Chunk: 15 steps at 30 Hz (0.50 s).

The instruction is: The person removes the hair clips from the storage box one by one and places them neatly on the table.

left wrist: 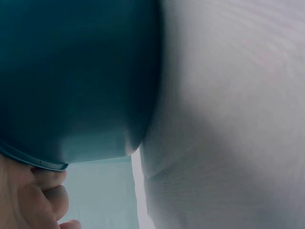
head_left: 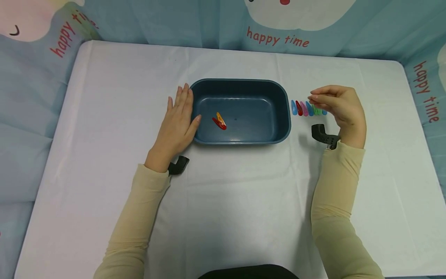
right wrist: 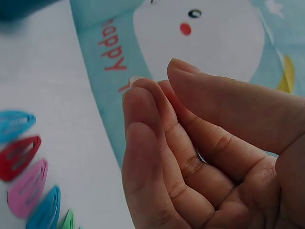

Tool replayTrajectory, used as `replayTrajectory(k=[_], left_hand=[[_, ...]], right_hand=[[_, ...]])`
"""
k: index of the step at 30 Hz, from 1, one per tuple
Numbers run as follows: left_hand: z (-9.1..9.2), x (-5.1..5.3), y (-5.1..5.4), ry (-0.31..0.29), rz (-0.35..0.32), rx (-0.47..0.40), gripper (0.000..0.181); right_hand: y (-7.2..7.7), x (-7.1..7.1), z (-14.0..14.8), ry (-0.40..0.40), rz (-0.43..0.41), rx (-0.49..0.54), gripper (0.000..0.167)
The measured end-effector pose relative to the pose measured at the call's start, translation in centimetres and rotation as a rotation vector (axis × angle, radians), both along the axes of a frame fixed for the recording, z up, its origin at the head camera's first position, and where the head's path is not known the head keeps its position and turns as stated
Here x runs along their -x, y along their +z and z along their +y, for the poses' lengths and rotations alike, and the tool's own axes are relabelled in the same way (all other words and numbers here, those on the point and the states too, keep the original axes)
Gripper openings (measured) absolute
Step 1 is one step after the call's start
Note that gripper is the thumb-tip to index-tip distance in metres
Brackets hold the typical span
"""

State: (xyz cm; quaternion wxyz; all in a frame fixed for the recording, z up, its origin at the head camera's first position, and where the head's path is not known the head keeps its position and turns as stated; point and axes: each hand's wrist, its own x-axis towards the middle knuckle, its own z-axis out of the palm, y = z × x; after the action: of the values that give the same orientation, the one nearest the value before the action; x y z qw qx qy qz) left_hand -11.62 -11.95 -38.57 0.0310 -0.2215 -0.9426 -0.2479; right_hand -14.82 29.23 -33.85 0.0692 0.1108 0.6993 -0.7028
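A dark blue box (head_left: 244,133) holds a red hair clip (head_left: 219,123) and an orange one (head_left: 220,117), which touch. My left hand (head_left: 174,126) lies with extended fingers along the box's left rim; the left wrist view has its bent fingers (left wrist: 45,200) beside the box wall (left wrist: 81,86). Just right of the box is a row of clips, among them red (head_left: 299,108) and pink (head_left: 304,109). Above the row's right part, my right hand (head_left: 343,106) has loosely bent fingers. In the right wrist view this hand (right wrist: 205,157) is empty, thumb apart from the fingertips, beside a pink clip (right wrist: 28,188).
A white cloth (head_left: 237,186) covers the table. Blue printed curtains (head_left: 167,23) stand behind it and along both sides. Black wrist mounts (head_left: 178,165) show beside both wrists, and a dark rounded shape (head_left: 249,272) is at the bottom edge.
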Motion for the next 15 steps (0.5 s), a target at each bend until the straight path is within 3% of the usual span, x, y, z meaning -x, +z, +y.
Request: replayTrajectory(k=[9, 15], left_hand=[[0.0, 0.0, 0.0, -0.007, -0.015, 0.009, 0.066], [0.0, 0.0, 0.1, 0.002, -0.019, 0.034, 0.066]], right_hand=[[1.3, -0.2, -2.2, 0.116, 0.066, -0.054, 0.005], [2.1, -0.1, -4.6, 0.220, 0.092, -0.171, 0.006]])
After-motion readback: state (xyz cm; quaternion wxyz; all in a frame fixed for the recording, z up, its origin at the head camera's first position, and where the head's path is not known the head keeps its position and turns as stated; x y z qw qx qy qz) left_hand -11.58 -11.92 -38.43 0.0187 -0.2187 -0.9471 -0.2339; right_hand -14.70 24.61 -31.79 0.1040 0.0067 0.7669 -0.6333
